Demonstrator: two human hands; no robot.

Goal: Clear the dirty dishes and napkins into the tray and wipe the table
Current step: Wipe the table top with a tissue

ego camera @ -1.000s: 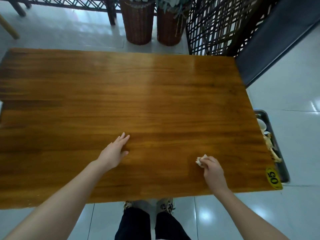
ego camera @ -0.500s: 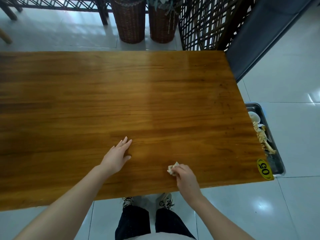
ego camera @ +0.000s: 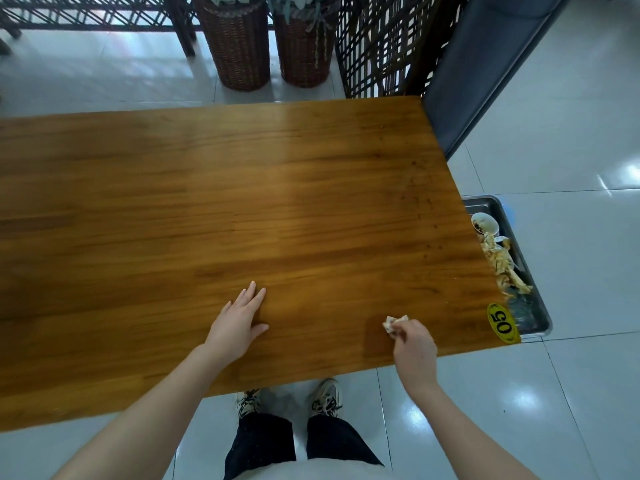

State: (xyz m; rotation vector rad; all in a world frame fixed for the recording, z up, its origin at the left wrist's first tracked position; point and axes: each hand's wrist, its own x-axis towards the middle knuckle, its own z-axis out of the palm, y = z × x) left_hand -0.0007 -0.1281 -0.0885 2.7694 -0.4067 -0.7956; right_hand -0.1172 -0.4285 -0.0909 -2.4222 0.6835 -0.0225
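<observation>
The left hand (ego camera: 239, 323) lies flat, fingers straight, on the table (ego camera: 242, 202) near 6 o'clock, while the right hand (ego camera: 414, 344), toward 5 o'clock, pinches a small crumpled napkin (ego camera: 394, 322) against the wood, near the yellow 05 sticker (ego camera: 504, 323). Clearing looks done (no dishes show on the wood): the tray (ego camera: 485, 202) sits lower, past the table's right edge at 4 o'clock, holding a dirty bowl (ego camera: 485, 223) and used napkins (ego camera: 502, 265), so wiping seems to be what remains. The wad is pale, tightly bunched, and mostly hidden by the fingers.
</observation>
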